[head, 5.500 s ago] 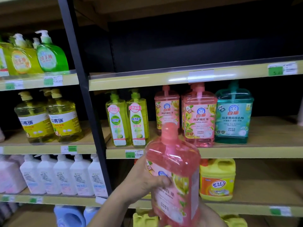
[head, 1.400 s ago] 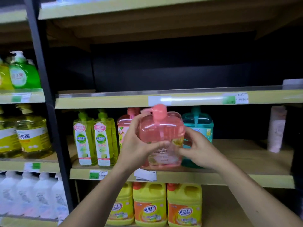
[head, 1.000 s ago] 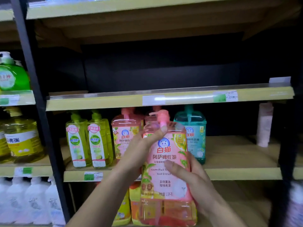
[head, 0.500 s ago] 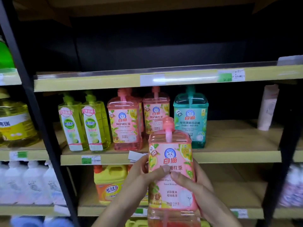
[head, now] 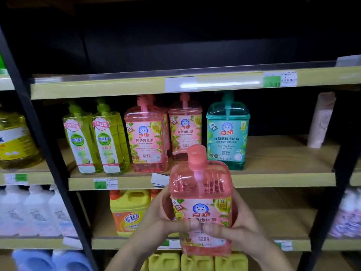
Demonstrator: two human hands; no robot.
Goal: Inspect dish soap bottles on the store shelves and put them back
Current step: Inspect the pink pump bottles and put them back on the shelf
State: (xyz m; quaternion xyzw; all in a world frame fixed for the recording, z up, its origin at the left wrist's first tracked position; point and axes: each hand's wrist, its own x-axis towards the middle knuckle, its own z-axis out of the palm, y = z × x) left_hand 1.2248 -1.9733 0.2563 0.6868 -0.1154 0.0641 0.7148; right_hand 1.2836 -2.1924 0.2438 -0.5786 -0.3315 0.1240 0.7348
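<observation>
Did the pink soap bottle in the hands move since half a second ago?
Yes. The pink soap bottle has tipped its pump toward the camera, and its top now overlaps the middle shelf edge a little more.

Pink soap bottle (head: 201, 194) with pump top, upright, label facing out, held before the shelf (head: 273, 179) of matching bottles (head: 146, 133)

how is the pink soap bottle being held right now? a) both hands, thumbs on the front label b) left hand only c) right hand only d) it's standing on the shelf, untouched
a: the pink soap bottle is off the shelf, in front of it, with the left hand and the right hand wrapped round its sides, both thumbs pressed on the front label.
</observation>
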